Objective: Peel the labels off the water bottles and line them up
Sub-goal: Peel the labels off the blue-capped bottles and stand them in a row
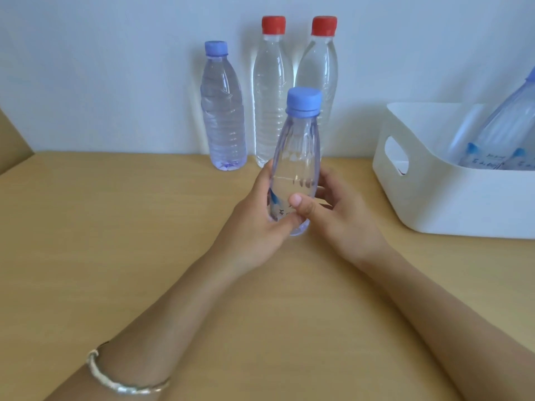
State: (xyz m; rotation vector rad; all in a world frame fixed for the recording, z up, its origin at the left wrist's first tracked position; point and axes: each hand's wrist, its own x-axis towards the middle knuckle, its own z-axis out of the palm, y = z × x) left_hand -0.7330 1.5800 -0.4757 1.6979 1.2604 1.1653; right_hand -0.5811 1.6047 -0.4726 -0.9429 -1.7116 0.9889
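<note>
A clear water bottle with a blue cap (298, 151) is held upright above the wooden table, in the middle of the view. My left hand (254, 224) grips its lower part from the left. My right hand (333, 212) holds it from the right, with the thumb pressed on the front near a clear label (279, 208) with blue print. At the back, against the wall, three label-free bottles stand in a row: a blue-capped one (223, 111) and two taller red-capped ones (270, 91) (320, 65).
A white plastic bin (434, 192) with a cut-out handle sits at the right on the wooden table (115, 227). It holds more labelled blue-capped bottles (503, 134), leaning. A cardboard edge (11, 140) shows at the far left.
</note>
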